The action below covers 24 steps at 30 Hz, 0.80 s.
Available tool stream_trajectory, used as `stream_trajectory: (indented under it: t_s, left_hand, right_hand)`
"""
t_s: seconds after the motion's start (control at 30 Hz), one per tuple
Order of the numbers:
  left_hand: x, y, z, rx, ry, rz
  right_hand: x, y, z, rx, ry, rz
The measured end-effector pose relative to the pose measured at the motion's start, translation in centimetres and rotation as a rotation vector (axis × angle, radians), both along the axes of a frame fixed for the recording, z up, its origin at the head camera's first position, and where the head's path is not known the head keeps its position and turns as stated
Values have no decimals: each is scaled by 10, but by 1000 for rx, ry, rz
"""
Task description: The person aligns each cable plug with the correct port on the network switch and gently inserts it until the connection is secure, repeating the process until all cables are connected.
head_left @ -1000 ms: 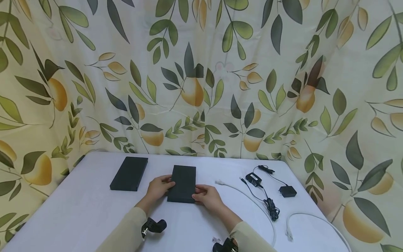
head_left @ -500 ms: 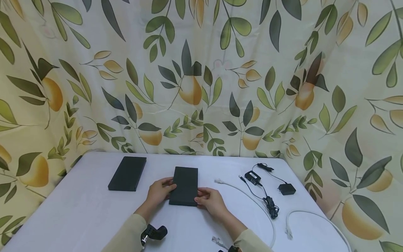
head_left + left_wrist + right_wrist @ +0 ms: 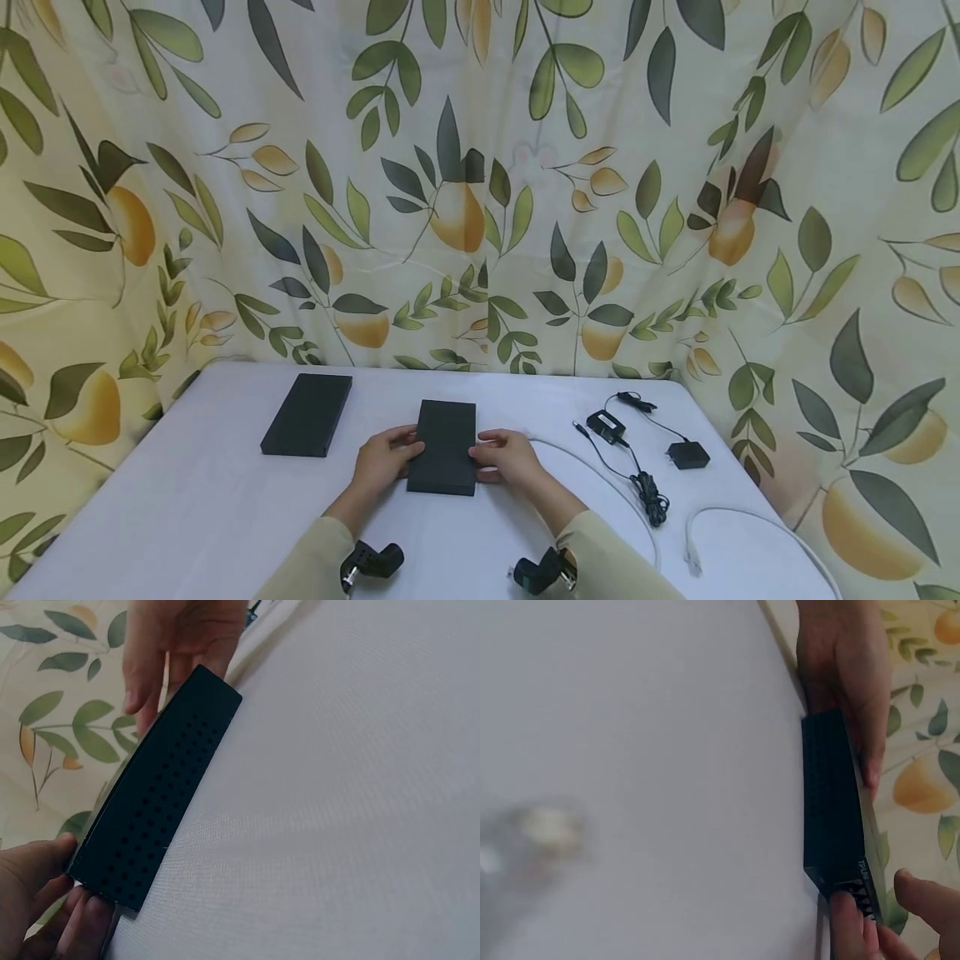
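A flat black box [image 3: 444, 446] lies on the white table [image 3: 187, 517] in front of me. My left hand [image 3: 392, 457] grips its left edge with the thumb on top. My right hand [image 3: 501, 454] grips its right edge about midway along. In the left wrist view the box [image 3: 157, 802] shows a side full of small holes, my left hand [image 3: 45, 900] pinches its near end and my right hand [image 3: 176, 652] is at the far end. The right wrist view shows the box [image 3: 836, 817] on edge, with ports near my right fingers [image 3: 855, 919].
A second flat black box [image 3: 307, 414] lies at the back left. To the right are a white cable [image 3: 600, 479], a black adapter with its bundled cord [image 3: 641, 471] and another white cable [image 3: 750, 521]. A leaf-print curtain [image 3: 480, 208] closes off the back and sides.
My right hand has slid from the box's near right corner forward to the middle of its right edge. The box has shifted slightly to the right. The left hand keeps its hold.
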State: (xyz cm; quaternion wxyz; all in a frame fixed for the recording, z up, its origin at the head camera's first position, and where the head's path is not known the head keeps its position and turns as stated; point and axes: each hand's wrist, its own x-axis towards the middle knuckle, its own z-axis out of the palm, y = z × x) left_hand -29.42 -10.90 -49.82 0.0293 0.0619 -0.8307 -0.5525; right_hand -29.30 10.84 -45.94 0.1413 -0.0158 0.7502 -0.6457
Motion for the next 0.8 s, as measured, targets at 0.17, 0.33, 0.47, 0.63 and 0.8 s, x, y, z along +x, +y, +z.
stream_trajectory:
  t_s: [0.17,0.33,0.47,0.63,0.8]
  left_hand:
    - [3,0,-2,6,0,-8]
    - [2,0,-1,0,1,-10]
    - [0,1,-1,-3,5,-3]
    - [1,1,2,10,-3,-14]
    - [13,-1,6,34,-34,-53]
  right_hand:
    - [-18,-7,-2,18,-61,-98]
    - [-32,-13,-2,51,-75,-165]
    - [-35,-13,0,92,-80,-180]
    - [-36,-13,2,85,-86,-185]
    - [-34,-13,-1,70,-91,-176]
